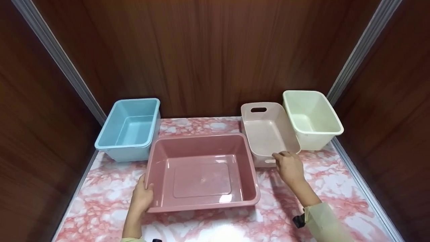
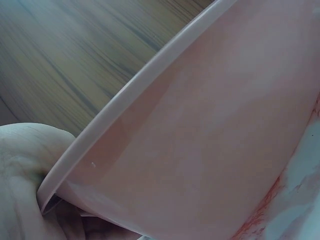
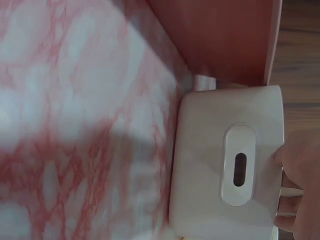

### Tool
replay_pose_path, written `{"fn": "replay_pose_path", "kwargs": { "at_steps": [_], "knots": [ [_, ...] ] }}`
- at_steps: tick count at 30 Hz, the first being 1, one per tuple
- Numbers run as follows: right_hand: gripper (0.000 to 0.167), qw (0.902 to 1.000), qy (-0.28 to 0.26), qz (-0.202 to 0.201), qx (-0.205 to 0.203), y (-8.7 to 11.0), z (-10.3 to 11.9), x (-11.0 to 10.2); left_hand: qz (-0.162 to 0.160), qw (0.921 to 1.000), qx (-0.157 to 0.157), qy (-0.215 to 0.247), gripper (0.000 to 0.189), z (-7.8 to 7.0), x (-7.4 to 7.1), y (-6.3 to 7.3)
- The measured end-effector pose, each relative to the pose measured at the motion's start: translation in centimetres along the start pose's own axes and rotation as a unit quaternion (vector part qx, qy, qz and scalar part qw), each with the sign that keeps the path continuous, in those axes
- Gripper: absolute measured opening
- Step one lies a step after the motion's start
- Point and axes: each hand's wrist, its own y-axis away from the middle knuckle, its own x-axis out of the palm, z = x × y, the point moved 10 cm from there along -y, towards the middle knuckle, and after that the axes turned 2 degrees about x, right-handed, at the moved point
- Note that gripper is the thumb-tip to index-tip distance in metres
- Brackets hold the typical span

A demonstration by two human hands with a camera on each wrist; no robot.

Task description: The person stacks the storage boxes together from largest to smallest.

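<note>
A large dusty-pink plastic basin stands in the middle of the table. My left hand grips its left rim near the front corner, thumb over the edge; the left wrist view shows the basin's outer wall with the hand at its rim. To the right sits a pale beige bin with oval handle slots. My right hand pinches the front rim of that bin, its fingers over the edge beside the slot. In the right wrist view the hand reaches over the rim of the beige bin.
A light blue bin stands at the back left. A pale green bin is at the back right, against the beige one. Dark wood panels enclose the marbled pink-and-white table on three sides.
</note>
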Motion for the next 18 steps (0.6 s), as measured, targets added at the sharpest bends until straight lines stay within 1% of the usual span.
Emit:
{"fn": "replay_pose_path", "kwargs": {
  "at_steps": [4,8,12,18],
  "knots": [
    [0.021,0.9999,-0.009,-0.006,0.003,0.7,0.3,-0.4,0.003,0.9999,0.002,0.012,0.052,0.0,0.0,0.1],
    [0.023,0.9997,-0.017,-0.017,-0.007,1.5,0.6,-1.0,0.003,0.9998,0.002,0.019,0.052,0.0,0.1,0.3],
    [0.025,0.9993,-0.024,-0.024,-0.014,2.1,0.9,-1.5,0.000,0.9998,0.006,0.017,0.051,0.0,0.0,0.4],
    [0.023,0.9994,-0.022,-0.024,-0.008,2.9,1.1,-2.2,0.002,0.9999,0.008,0.009,0.052,-0.2,-0.1,0.1]
  ]
}}
